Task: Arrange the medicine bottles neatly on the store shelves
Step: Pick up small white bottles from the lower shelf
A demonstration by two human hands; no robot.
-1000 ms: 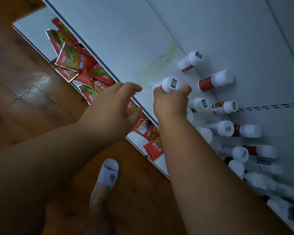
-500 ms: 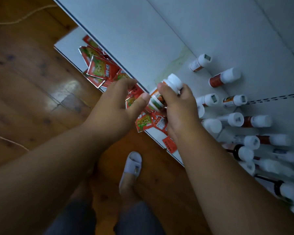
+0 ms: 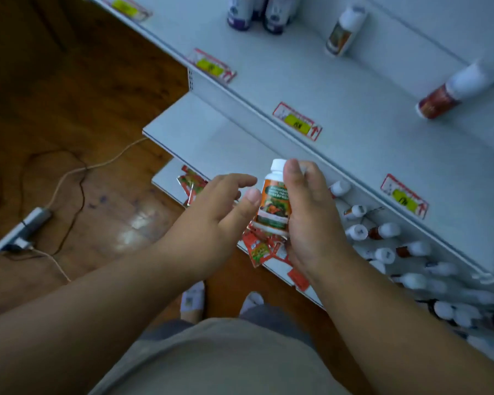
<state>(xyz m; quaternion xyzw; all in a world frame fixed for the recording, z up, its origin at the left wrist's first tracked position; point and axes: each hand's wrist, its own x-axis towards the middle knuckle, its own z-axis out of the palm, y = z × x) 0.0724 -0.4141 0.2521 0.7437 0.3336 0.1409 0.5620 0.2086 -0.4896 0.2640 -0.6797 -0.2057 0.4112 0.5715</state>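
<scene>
Now my right hand [image 3: 308, 215] grasps one orange bottle [image 3: 273, 203], left hand [image 3: 220, 212] released; many bottles [image 3: 382, 246] at lower right wait unsorted.

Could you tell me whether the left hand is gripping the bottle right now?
No, the right hand holds the bottle, while the left hand is open beside it.

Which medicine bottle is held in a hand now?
The orange-labelled bottle with a white cap, gripped upright by the right hand; all others stand on shelves.
</scene>
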